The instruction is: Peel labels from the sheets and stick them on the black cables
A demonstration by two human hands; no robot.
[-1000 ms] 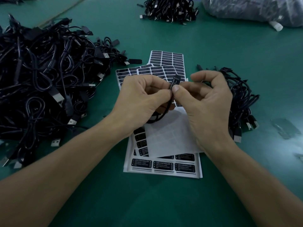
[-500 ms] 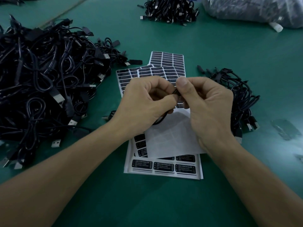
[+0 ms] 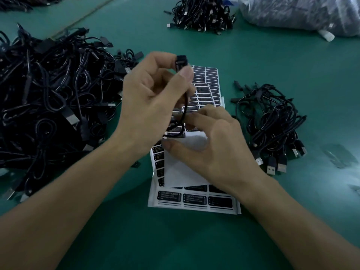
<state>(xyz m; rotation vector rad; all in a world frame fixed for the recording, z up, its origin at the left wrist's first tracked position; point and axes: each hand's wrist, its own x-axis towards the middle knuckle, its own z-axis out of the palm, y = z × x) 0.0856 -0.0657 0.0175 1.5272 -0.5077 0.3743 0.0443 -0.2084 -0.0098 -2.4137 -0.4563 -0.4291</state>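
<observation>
Head view: left hand [image 3: 152, 106] pinches cable [image 3: 181, 60] raised above sheets [image 3: 194, 208]; right hand [image 3: 218, 149], thumb and fingers apart, hovers over label [image 3: 176, 135]. Risk: the dangling cable may brush and snag a lifted label.

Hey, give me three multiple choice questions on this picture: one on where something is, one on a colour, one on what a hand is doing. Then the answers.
1. Where does the smaller cable bundle lie relative to the label sheets?
A. to their left
B. to their right
C. on top of them

2. What colour is the table?
A. green
B. white
C. red

3. What is the left hand doing?
A. lying flat on the table
B. pinching a black cable raised above the sheets
C. holding scissors

Answers: B, the bundle sits right of the sheets; A, the bare surface is green; B, thumb and fingers grip the cable's connector end.
</observation>
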